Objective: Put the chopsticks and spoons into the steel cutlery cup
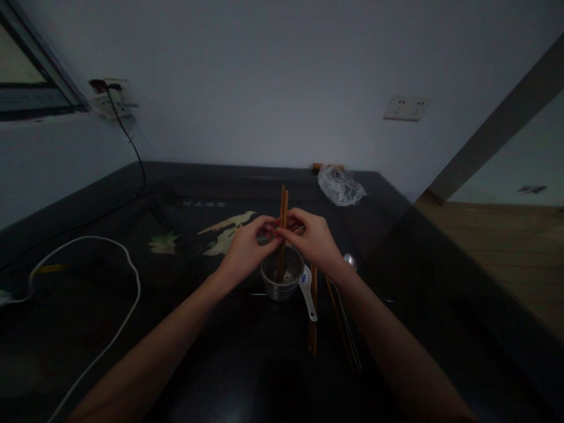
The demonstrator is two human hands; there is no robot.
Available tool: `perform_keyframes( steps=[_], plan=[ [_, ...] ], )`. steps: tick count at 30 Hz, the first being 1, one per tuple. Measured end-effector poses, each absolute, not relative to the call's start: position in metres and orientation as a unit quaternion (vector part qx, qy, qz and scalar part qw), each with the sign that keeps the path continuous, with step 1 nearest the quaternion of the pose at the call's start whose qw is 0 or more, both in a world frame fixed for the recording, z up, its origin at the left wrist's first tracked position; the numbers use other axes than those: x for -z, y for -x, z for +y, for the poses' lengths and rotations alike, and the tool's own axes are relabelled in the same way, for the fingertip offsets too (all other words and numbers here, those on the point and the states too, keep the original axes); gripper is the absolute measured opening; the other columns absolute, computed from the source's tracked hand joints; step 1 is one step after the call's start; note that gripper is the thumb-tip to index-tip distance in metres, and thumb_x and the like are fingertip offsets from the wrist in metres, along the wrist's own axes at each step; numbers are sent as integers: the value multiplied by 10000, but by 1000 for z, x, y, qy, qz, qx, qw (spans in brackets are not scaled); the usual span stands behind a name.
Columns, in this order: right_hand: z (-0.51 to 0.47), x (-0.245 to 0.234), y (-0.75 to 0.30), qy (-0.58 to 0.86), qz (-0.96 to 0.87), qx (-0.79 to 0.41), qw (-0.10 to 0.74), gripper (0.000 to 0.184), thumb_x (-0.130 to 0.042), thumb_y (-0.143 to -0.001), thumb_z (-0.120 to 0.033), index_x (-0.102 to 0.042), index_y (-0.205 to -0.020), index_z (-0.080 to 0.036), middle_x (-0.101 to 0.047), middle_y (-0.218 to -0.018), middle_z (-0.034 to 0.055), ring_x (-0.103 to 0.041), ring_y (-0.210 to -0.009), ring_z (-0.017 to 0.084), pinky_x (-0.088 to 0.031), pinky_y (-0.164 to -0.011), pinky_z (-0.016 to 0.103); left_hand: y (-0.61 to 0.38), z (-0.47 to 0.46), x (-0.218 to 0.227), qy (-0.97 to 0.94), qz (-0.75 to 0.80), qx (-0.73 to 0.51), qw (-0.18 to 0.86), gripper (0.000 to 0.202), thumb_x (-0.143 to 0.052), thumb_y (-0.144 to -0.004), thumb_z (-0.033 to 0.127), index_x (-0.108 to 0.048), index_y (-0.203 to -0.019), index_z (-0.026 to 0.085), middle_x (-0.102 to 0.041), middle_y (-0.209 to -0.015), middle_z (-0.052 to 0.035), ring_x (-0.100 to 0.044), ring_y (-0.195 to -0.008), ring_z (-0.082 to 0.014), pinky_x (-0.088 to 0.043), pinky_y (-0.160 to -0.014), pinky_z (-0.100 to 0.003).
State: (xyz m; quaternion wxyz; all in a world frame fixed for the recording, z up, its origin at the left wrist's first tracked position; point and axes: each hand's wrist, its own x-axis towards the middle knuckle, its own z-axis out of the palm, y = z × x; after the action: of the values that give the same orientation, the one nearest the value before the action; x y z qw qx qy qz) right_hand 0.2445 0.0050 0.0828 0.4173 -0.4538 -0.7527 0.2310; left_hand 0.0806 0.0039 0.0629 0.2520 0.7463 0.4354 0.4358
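Chopsticks point(284, 208) upright in the cup, lol. How far along are we?

Looks partway to me. Going left to right: left hand point(244, 249) has its fingers curled in a close pinch on the pair. Then the metal cup point(282, 292), with the lower ends inside it; can't tell if they touch the bottom. Right hand point(315, 235) pinches the same sticks from the other side, fingers bent in.

So they're in but not let go?

Yep. And out on the tabletop point(247, 364), right of the cup: a white spoon point(307, 288), a second wooden pair point(312, 338), another stick point(339, 323), then some metal cutlery point(351, 342) partly behind the right forearm. I'd count those as not done.

What's it all made of?

Cup's round, dull silver, ridged outside. Held sticks are slim, straight, brownish wood. Spoon's smooth, probably ceramic, with a blue pattern in its bowl. Cutlery's thin and shiny. Far right at the back, a crinkly clear plastic bag point(340, 187). Table's dark and glossy.
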Motion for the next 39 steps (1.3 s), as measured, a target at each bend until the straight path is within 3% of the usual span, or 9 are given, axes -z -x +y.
perform_keyframes(
  steps=[5,10,15,18,23,28,31,34,39],
  plan=[
    [5,-83,-246,450,-753,-239,416,111,-702,-780,-233,-639,-856,-184,-687,-753,5,-654,-702,150,-463,-600,234,-75,7,-63,-752,417,-433,269,338,-676,-763,226,-574,-1082,175,-633,-875,-14,-607,-805,-168,-485,-762,-316],
    [5,-88,-251,471,-753,-246,387,262,-705,-794,-304,-628,-1007,-172,-703,-791,25,-659,-690,151,-478,-618,251,-72,2,-76,-750,441,-433,235,471,-701,-728,227,-519,-1157,162,-573,-957,-34,-577,-847,-170,-479,-768,-315],
    [-3,-100,-272,501,-729,-248,395,254,-614,-858,-365,-634,-1009,-162,-698,-781,35,-654,-676,150,-473,-619,256,-81,-41,-112,-753,423,-481,148,290,-597,-813,184,-548,-1099,180,-571,-936,-29,-546,-810,-155,-459,-744,-295],
    [-15,-97,-295,524,-721,-237,387,201,-584,-864,-341,-648,-907,-155,-690,-763,38,-652,-688,156,-464,-614,251,-93,-78,-127,-794,347,-437,242,173,-532,-871,167,-586,-1022,233,-602,-860,-3,-570,-750,-137,-467,-669,-254],
    [-51,-65,-326,603,-719,-230,259,168,-552,-869,-300,-654,-835,-171,-698,-739,27,-647,-678,160,-435,-601,244,-131,-111,-109,-879,240,-224,345,146,-557,-870,147,-617,-982,218,-649,-878,3,-614,-769,-127,-495,-716,-233],
    [-77,-45,-333,680,-706,-157,116,191,-480,-899,-211,-671,-909,-207,-728,-870,59,-685,-816,205,-427,-640,261,-183,-88,-78,-912,351,-80,198,223,-450,-927,123,-583,-1106,123,-620,-1124,-109,-613,-981,-224,-505,-859,-339],
    [-82,-50,-334,696,-707,-118,46,239,-444,-913,-199,-678,-958,-207,-724,-958,97,-692,-885,247,-433,-649,287,-207,-66,-71,-893,439,-17,100,272,-381,-917,30,-582,-1089,93,-613,-1109,-134,-601,-1027,-241,-502,-880,-345],
    [-84,-58,-335,693,-710,-121,24,253,-438,-937,-262,-683,-953,-200,-724,-969,107,-695,-894,265,-445,-653,302,-221,-49,-63,-867,495,-8,45,291,-368,-910,12,-576,-1104,70,-600,-1116,-176,-593,-1060,-273,-501,-878,-371],
    [-91,-63,-332,669,-733,-121,37,236,-448,-944,-275,-673,-924,-208,-732,-943,77,-703,-869,262,-461,-645,302,-225,-39,-46,-842,539,2,16,460,-354,-905,-4,-391,-1363,24,-571,-1166,-249,-573,-1108,-312,-481,-901,-411]
  ],
)
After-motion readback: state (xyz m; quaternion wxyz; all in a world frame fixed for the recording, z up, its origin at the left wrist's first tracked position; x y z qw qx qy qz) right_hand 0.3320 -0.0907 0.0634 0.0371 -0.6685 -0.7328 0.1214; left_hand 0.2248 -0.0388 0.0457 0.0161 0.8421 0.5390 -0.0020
